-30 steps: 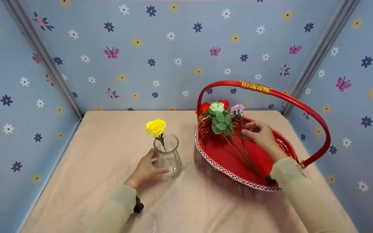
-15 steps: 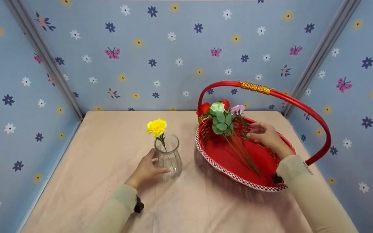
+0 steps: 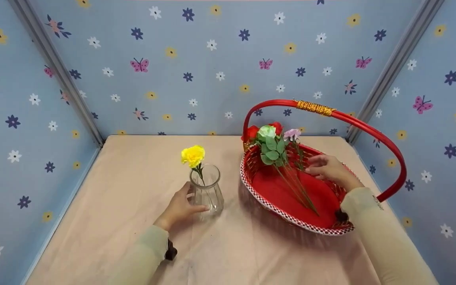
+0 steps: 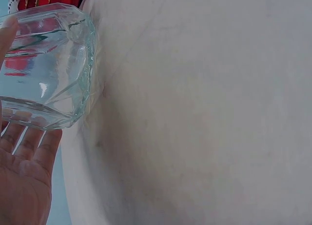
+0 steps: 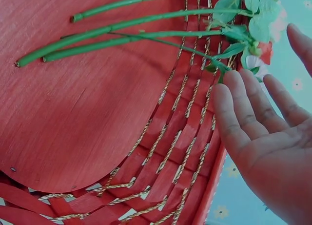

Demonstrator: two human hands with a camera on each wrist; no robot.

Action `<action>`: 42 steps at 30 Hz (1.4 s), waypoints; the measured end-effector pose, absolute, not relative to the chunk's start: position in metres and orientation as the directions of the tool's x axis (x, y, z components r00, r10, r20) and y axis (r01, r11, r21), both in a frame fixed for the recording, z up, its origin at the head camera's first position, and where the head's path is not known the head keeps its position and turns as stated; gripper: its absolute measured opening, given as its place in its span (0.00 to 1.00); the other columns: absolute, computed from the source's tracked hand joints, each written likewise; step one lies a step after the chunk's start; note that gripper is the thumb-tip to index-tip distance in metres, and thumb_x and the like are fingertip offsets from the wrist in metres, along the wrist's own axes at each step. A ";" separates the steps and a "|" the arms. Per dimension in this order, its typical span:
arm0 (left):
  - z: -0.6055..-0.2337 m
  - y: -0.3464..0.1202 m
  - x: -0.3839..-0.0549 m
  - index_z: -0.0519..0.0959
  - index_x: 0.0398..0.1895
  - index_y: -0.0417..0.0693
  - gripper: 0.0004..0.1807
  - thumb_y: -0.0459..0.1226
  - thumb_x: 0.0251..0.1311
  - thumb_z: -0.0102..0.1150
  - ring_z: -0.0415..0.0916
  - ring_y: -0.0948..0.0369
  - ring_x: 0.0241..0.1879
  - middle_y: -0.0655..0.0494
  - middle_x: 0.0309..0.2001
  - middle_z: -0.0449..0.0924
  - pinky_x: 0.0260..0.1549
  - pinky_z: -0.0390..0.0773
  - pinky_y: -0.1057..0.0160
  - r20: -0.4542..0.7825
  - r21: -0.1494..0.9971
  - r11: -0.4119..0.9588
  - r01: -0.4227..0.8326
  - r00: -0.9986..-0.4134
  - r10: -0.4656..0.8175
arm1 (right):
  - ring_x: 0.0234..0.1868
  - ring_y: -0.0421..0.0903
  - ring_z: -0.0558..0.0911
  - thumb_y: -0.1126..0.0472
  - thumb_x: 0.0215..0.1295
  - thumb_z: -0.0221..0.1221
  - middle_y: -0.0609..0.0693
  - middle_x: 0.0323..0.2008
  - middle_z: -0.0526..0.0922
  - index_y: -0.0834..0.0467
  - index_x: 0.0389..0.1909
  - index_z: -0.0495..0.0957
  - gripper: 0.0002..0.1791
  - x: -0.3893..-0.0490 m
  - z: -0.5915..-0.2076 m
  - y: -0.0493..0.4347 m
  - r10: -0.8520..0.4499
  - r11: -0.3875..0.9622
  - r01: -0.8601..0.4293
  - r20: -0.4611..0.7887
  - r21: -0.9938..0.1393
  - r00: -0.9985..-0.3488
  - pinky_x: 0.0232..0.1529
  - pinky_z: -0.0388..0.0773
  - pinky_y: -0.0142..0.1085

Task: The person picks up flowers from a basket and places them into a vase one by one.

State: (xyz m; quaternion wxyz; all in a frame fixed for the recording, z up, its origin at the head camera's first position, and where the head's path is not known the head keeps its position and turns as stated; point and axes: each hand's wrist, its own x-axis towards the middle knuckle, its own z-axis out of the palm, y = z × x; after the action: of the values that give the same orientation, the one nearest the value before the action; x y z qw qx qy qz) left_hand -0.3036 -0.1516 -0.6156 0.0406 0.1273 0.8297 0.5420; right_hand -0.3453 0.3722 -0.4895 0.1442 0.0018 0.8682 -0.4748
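Vase (image 3: 214, 200) of clear glass stands upright on the cloth-covered table (image 3: 133, 170), to the left of the red basket (image 3: 269, 206) and apart from it. The left hand (image 3: 180, 209) holds it from the side, thumb on the near face and fingers around behind. A yellow flower (image 3: 193, 156) stands in the vase, its head above the mouth and leaning left.

The right hand (image 3: 329, 170) is inside the basket's right half, fingers stretched out and apart from the thumb, with nothing gripped. Its fingertips are just beside the leafy stem of a lilac flower (image 3: 292, 134); whether they touch it cannot be told.

More flowers lean over the basket's far left rim: a pale green flower (image 3: 266, 132) in front, and red flowers (image 3: 252, 132) partly hidden behind it. Round leaves (image 3: 270, 152) cover the upper stems, while the bare green stems (image 3: 305, 198) slant across the basket floor. The tall handle (image 3: 386, 142) arches above everything there, and the right sleeve (image 3: 374, 225) crosses the rim and hides the handle's lower end. A flower-patterned wall (image 3: 212, 91) rises behind the table.
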 end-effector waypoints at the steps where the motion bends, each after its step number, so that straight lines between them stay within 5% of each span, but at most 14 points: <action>1: -0.616 -0.151 -0.304 0.66 0.76 0.39 0.51 0.36 0.51 0.87 0.75 0.40 0.73 0.38 0.69 0.78 0.76 0.76 0.40 0.073 0.911 0.375 0.170 -0.964 0.257 | 0.54 0.46 0.86 0.52 0.76 0.68 0.62 0.64 0.81 0.66 0.78 0.67 0.38 -0.346 -0.490 0.373 -0.136 0.555 0.149 -0.266 -0.819 -0.954 0.58 0.91 0.36; 5: -0.617 -0.151 -0.304 0.66 0.76 0.38 0.51 0.35 0.51 0.87 0.74 0.41 0.73 0.38 0.69 0.78 0.77 0.76 0.41 0.078 0.916 0.362 0.174 -0.961 0.264 | 0.58 0.50 0.85 0.53 0.76 0.67 0.61 0.65 0.80 0.64 0.79 0.67 0.38 -0.349 -0.492 0.375 -0.135 0.571 0.194 -0.324 -0.798 -0.936 0.69 0.87 0.49; 11: -0.616 -0.152 -0.304 0.67 0.75 0.38 0.50 0.36 0.51 0.87 0.75 0.42 0.73 0.38 0.68 0.79 0.78 0.75 0.42 0.084 0.912 0.369 0.178 -0.962 0.258 | 0.54 0.48 0.86 0.53 0.75 0.68 0.60 0.62 0.83 0.65 0.76 0.70 0.36 -0.354 -0.498 0.377 -0.146 0.590 0.205 -0.353 -0.781 -0.924 0.67 0.88 0.50; 20: -0.616 -0.152 -0.304 0.68 0.75 0.40 0.50 0.38 0.50 0.88 0.75 0.44 0.72 0.40 0.68 0.79 0.78 0.75 0.43 0.086 0.907 0.380 0.182 -0.963 0.256 | 0.59 0.60 0.86 0.56 0.76 0.67 0.62 0.61 0.82 0.69 0.73 0.71 0.33 -0.358 -0.510 0.379 -0.160 0.592 0.212 -0.371 -0.778 -0.915 0.71 0.84 0.58; 33: -0.616 -0.153 -0.303 0.68 0.74 0.39 0.50 0.36 0.50 0.88 0.76 0.43 0.72 0.39 0.67 0.80 0.77 0.76 0.43 0.090 0.897 0.397 0.195 -0.959 0.268 | 0.54 0.54 0.88 0.60 0.76 0.65 0.63 0.59 0.85 0.75 0.74 0.66 0.34 -0.362 -0.527 0.375 -0.210 0.573 0.222 -0.403 -0.789 -0.891 0.59 0.91 0.49; 42: -0.617 -0.153 -0.304 0.68 0.74 0.39 0.49 0.38 0.51 0.88 0.76 0.44 0.71 0.41 0.66 0.80 0.77 0.76 0.41 0.091 0.904 0.382 0.191 -0.960 0.265 | 0.40 0.49 0.83 0.68 0.78 0.58 0.57 0.47 0.84 0.73 0.68 0.72 0.22 -0.361 -0.533 0.371 -0.212 0.535 0.248 -0.413 -0.807 -0.886 0.46 0.92 0.43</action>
State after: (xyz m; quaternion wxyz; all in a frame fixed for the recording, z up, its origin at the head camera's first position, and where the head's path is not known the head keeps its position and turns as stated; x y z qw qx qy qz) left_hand -0.3039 -0.1534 -0.6171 0.0344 0.1375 0.8305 0.5387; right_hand -0.3609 0.3711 -0.5326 0.2390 0.0106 0.8430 -0.4818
